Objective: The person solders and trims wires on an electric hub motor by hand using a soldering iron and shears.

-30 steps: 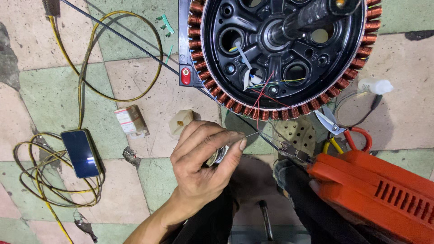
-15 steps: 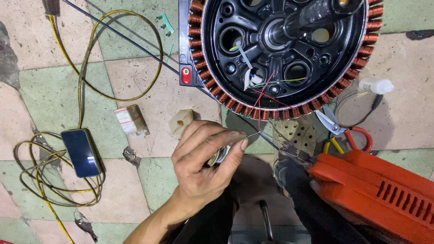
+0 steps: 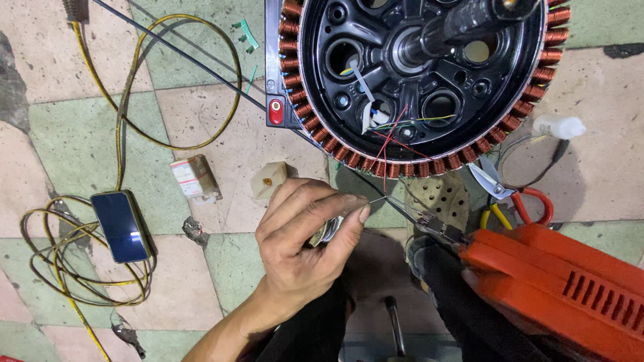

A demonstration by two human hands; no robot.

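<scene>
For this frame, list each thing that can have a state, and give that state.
left hand: pinching solder wire
solder wire: tip meets soldering tool tip
soldering tool: orange, at lower right
motor stator: flat on floor, thin wires loose
phone: screen dark, on yellow cable
scissors: blades apart

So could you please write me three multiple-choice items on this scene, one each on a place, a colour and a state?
1. Where does the phone lie?
A. on the coiled yellow cable
B. inside the motor
C. on the orange tool

2. What colour are the windings around the motor rim?
A. blue
B. copper
C. white

3. What is the left hand doing?
A. lying flat and open
B. pinching a thin wire
C. gripping the phone

Answers: 1 A, cable loops circle it; 2 B, reddish-brown coils ring the rim; 3 B, thumb and finger meet on the wire.
</scene>
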